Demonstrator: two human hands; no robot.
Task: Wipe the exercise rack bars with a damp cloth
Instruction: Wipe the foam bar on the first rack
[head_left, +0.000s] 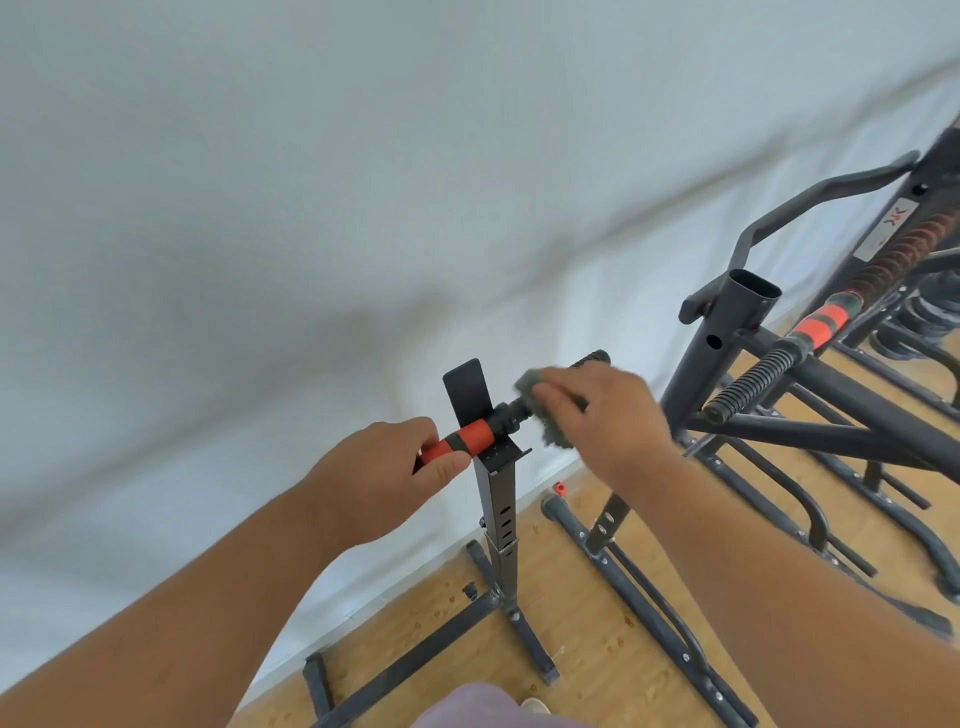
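Head view. My left hand (387, 470) curls round the orange foam grip (465, 438) of the barbell (506, 415), steadying it on the stand's cradle (465, 387). My right hand (605, 415) presses a grey-green cloth (540, 410) over the bar's ribbed black sleeve, fingers wrapped around it. The bar's long axis runs from the left hand up and rightward under the right; its black end cap (592, 358) lies just beyond the right knuckles. Cloth looks nubby; stand post (501, 499) is matte steel.

A home gym room: black steel exercise racks (810, 395) on a wood-pattern floor (587, 639), stacked weight plates (919, 322), against a plain white wall (311, 208)
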